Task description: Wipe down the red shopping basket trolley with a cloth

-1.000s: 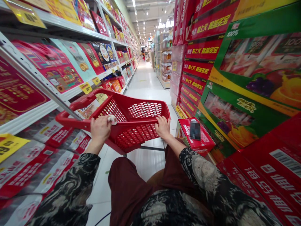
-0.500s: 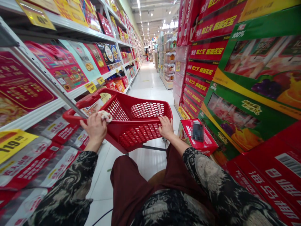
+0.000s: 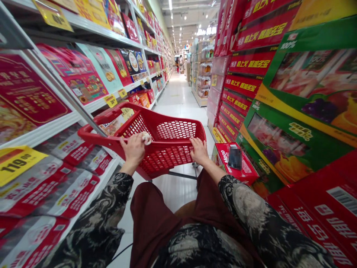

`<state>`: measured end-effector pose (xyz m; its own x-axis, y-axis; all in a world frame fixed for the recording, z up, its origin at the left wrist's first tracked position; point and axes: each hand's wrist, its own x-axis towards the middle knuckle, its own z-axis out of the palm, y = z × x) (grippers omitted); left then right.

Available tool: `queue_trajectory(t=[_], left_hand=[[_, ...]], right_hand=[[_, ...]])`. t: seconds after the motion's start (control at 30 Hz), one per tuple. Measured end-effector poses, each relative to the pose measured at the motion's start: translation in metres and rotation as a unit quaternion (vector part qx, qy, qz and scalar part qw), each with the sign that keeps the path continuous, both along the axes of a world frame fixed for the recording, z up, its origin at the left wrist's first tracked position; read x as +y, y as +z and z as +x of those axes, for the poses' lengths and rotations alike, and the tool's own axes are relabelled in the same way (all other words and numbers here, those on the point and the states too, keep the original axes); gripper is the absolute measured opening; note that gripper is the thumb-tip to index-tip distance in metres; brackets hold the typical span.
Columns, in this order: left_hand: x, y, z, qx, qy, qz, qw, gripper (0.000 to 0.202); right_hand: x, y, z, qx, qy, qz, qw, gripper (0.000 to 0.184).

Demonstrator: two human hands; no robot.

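A red plastic shopping cart [image 3: 164,143] with a perforated basket stands sideways before my knees. My left hand [image 3: 134,149] is closed on a crumpled white cloth [image 3: 146,139], which it presses against the cart's near top rim. Only a small part of the cloth shows past the fingers. My right hand [image 3: 199,152] grips the same rim near the cart's right end, fingers curled over the edge. A printed card or sign [image 3: 115,124] with a food picture lies at the cart's left section.
On the left, shelves [image 3: 92,107] carry gift boxes, with wrapped bottle packs [image 3: 75,175] below. Drink cartons [image 3: 245,83] and green juice boxes [image 3: 279,130] are stacked at the right. A low red box [image 3: 247,169] bears a blurred dark object [image 3: 234,157]. The tiled aisle [image 3: 180,89] runs ahead.
My left hand has slid rightward along the cart's rim with the white cloth. My right hand keeps its grip there. The view has shifted slightly.
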<state>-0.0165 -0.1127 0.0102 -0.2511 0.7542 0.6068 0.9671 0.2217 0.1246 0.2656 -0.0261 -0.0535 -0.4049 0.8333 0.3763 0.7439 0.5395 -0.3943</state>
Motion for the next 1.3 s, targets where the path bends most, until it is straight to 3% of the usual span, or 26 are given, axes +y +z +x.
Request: queue_trajectory(t=[0.1,0.17,0.33,0.43,0.5,0.63,0.73,1.0,1.13,1.3], left_hand=[[-0.007,0.006,-0.019,-0.015,0.055,0.037,0.998,0.038],[-0.007,0.003,-0.016,-0.012,0.044,0.029,0.999,0.038],[0.006,-0.019,0.035,-0.013,-0.026,-0.018,0.999,0.038],[0.013,-0.024,0.056,-0.015,-0.071,-0.041,0.997,0.038],[0.013,-0.021,0.055,-0.015,-0.077,-0.038,0.996,0.038],[0.007,-0.013,0.031,-0.031,-0.015,0.012,0.999,0.039],[0.006,-0.013,0.026,-0.033,-0.009,0.003,0.999,0.039],[0.026,-0.029,0.094,-0.016,-0.108,-0.083,0.991,0.041],[0.029,-0.028,0.110,0.000,-0.132,-0.113,0.985,0.050],[0.025,-0.019,0.093,0.033,-0.152,-0.171,0.973,0.064]], right_hand=[[0.000,-0.002,-0.002,0.004,-0.010,0.003,1.000,0.066],[0.000,-0.003,-0.004,0.008,-0.017,0.005,1.000,0.066],[0.000,-0.003,-0.005,0.001,-0.019,0.008,1.000,0.066],[0.001,-0.004,-0.002,-0.011,-0.018,0.012,1.000,0.065],[0.002,-0.005,-0.001,-0.015,-0.016,0.017,1.000,0.064],[0.002,-0.006,-0.003,-0.011,-0.018,0.026,0.999,0.063],[0.002,-0.005,-0.007,-0.006,-0.025,0.022,0.999,0.064],[0.002,-0.004,-0.007,-0.003,-0.021,0.006,1.000,0.064],[-0.003,0.008,-0.017,0.035,-0.036,0.012,0.999,0.064],[-0.021,0.032,-0.064,0.063,0.074,0.054,0.994,0.053]])
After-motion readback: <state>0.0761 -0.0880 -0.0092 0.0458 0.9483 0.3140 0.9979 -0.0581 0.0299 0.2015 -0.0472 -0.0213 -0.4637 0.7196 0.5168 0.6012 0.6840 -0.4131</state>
